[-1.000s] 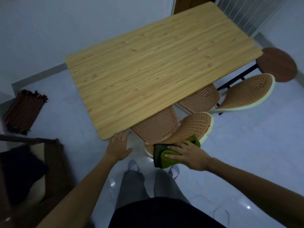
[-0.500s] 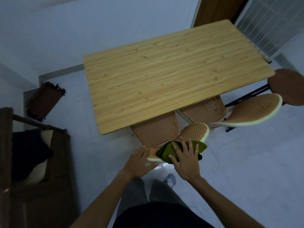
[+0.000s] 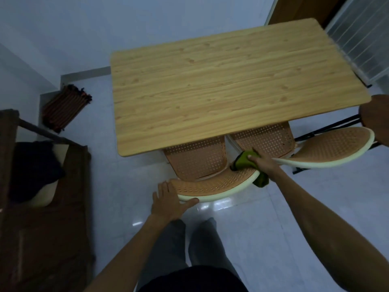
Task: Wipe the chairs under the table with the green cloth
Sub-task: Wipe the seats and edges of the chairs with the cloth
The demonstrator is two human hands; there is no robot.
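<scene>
At six o'clock, right hand [image 3: 265, 165] clutches the green cloth [image 3: 245, 160] on the orange perforated plastic chair [image 3: 210, 184], left hand [image 3: 170, 201] bracing it flat-fingered; the three-o'clock chair [image 3: 328, 148] probably not yet wiped.

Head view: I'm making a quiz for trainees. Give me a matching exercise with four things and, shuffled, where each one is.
1 green cloth
2 left hand
3 table
4 striped mat

A on the floor, left of the table
B above the chair seats
C on the near chair's rim, left end
D under the right hand

Pairs: 1-D, 2-C, 3-B, 4-A
</scene>
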